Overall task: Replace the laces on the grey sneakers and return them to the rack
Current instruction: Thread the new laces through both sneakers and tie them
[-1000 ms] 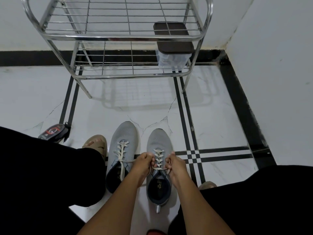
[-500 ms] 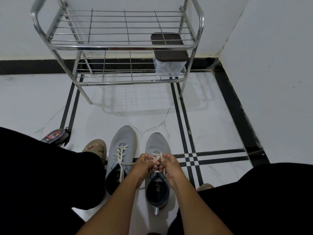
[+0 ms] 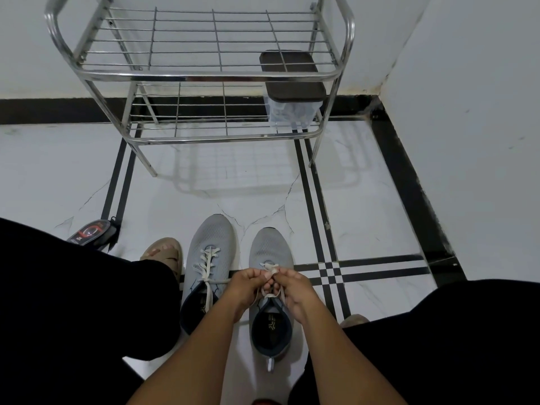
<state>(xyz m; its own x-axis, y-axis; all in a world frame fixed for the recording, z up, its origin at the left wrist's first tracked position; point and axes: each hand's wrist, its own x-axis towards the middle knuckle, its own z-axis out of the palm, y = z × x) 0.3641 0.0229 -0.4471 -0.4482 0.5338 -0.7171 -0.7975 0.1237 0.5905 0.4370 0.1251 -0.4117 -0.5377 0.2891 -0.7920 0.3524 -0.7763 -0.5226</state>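
step: tying lace (image 3: 270, 269) on right sneaker (image 3: 271, 290), floor, beside left sneaker (image 3: 209, 264) | left hand (image 3: 248, 287), right hand (image 3: 293, 290): fingers pinching lace | lace soft, limp; hold near ends | rack (image 3: 204, 74) ahead

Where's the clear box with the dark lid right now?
The clear box sits at the right end of the rack's lower shelf, near the corner of the walls, beyond the two grey sneakers.
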